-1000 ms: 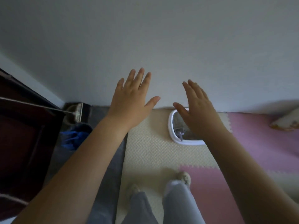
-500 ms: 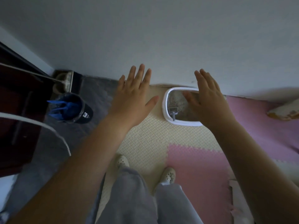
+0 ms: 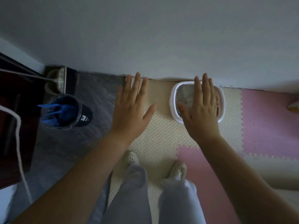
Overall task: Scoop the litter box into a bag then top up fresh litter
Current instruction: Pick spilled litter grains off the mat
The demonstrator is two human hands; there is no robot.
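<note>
A white-rimmed litter box (image 3: 172,102) with grey litter stands on the foam floor mat against the wall. My right hand (image 3: 200,110) is stretched out flat in front of it, fingers straight, and hides most of the box and whatever lies inside. To the left, my left hand (image 3: 131,109) is held out flat over the cream mat, holding nothing. A bin (image 3: 64,110) lined with a blue bag stands on the grey floor further left.
Cream and pink foam mat tiles (image 3: 267,120) cover the floor; my two feet (image 3: 178,169) stand on them. A dustpan (image 3: 55,83) leans in the corner beside dark furniture (image 3: 14,120). A white cord (image 3: 19,143) hangs at the left.
The view has tilted down and the litter box has slid rightward under my right hand. The scoop seen in the box half a second ago is now covered. Both hands stay flat.
</note>
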